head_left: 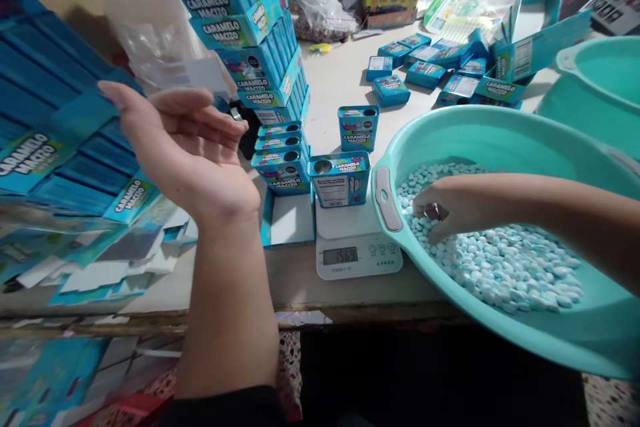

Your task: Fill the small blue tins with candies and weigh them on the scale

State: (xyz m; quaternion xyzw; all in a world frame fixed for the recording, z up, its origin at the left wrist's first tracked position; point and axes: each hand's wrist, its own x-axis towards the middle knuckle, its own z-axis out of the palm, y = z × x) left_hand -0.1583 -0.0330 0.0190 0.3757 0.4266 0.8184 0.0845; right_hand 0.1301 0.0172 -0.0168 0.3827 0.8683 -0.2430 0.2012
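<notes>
At the front edge of the table [295, 280], a teal basin [500, 123] sat tilted just beside a digital scale [357, 255], holding a heap of pale blue candies [500, 267]. The right hand [440, 210] reached into the basin, fingers curled down among the candies; whether they had hold of any could not be told. The left hand [185, 147] was raised palm up above a pile of flat blue cartons [65, 113], its fingers half open and loosely curved, with nothing visible in them. A clear plastic bag [150, 47] showed just past the fingertips. The scale read about 156.9, with a blue Caramelo Macizo tin [340, 180] upright on its platform. A second tin [358, 128] stood on the table just behind, and a stack of similar tins [280, 153] rose to the left. Farther back lay scattered small blue boxes [425, 60], and a second teal basin [595, 80] sat at far right.
</notes>
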